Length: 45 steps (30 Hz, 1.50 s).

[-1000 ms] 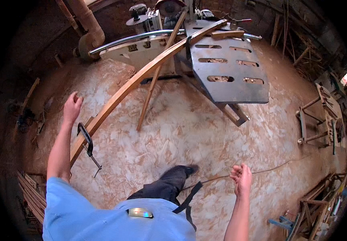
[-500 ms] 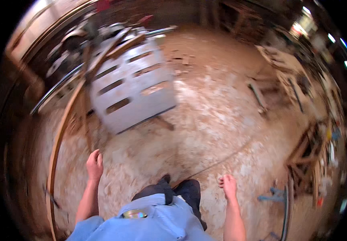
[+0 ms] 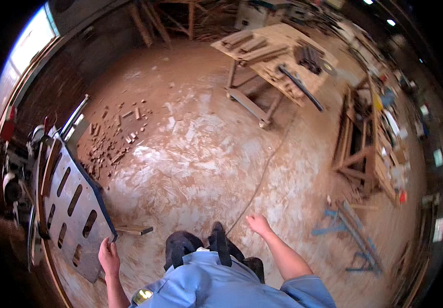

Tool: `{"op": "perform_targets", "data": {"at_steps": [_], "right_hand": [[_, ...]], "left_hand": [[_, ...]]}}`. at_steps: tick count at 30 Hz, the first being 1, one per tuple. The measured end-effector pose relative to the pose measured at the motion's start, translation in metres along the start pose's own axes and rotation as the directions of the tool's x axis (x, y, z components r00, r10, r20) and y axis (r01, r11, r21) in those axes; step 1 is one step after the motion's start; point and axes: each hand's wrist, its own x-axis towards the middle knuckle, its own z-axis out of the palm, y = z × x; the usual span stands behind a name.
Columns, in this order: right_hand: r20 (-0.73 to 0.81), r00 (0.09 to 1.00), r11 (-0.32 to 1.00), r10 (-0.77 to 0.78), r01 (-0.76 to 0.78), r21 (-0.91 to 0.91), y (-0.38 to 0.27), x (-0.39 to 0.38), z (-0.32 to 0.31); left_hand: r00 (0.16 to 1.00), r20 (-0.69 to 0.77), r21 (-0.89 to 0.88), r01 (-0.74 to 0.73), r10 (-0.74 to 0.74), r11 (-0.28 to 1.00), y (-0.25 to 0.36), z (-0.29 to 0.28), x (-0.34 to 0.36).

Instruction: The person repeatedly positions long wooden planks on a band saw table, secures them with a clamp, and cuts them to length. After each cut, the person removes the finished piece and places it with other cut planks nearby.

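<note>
At the lower left, my left hand (image 3: 109,256), open with loosely bent fingers, is beside the front edge of the grey slotted metal plate (image 3: 67,215) of a machine; I cannot tell if they touch. My right hand (image 3: 257,223) hangs over the dusty floor (image 3: 180,159), fingers curled with nothing seen in them. Below me are my dark-trousered legs, and a thin cable (image 3: 263,167) runs from near my feet toward a wheeled wooden workbench (image 3: 283,38) holding wood pieces and dark tools.
Scattered wood offcuts (image 3: 119,151) lie beyond the machine. On the right stand a long wooden rack (image 3: 357,154) with assorted items and blue metal stands (image 3: 355,241). Stacked timber (image 3: 165,20) leans at the back, and a bright opening (image 3: 31,41) shows at upper left.
My view has swung right: the machine moved from ahead to my left, and the workbench came ahead. My left hand is now beside the plate; the clamped beam has mostly left view.
</note>
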Motion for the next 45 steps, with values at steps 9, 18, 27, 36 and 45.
{"op": "perform_targets", "data": {"at_steps": [9, 18, 27, 36, 45], "right_hand": [[0.072, 0.84, 0.795, -0.538, 0.477, 0.376, -0.255, 0.18, -0.053], [0.405, 0.904, 0.975, -0.134, 0.048, 0.216, -0.253, 0.324, -0.078], [0.518, 0.846, 0.992, -0.126, 0.124, 0.038, -0.467, 0.448, -0.022], [0.712, 0.531, 0.753, -0.459, 0.658, -0.006, -0.755, 0.423, 0.154], [0.696, 0.563, 0.65, -0.447, 0.738, -0.18, -0.873, 0.329, 0.253]], "left_hand": [[0.942, -0.204, -0.151, 0.24, -0.267, 0.959, 0.055, 0.025, 0.105], [0.94, -0.217, -0.181, 0.225, -0.262, 0.957, 0.115, 0.092, 0.197], [0.725, -0.427, -0.232, 0.49, -0.541, 0.84, 0.062, 0.05, 0.304], [0.44, -0.559, -0.321, 0.666, -0.702, 0.673, -0.108, -0.061, 0.351], [0.321, -0.64, -0.242, 0.778, -0.698, 0.579, -0.448, -0.159, 0.475]]}}
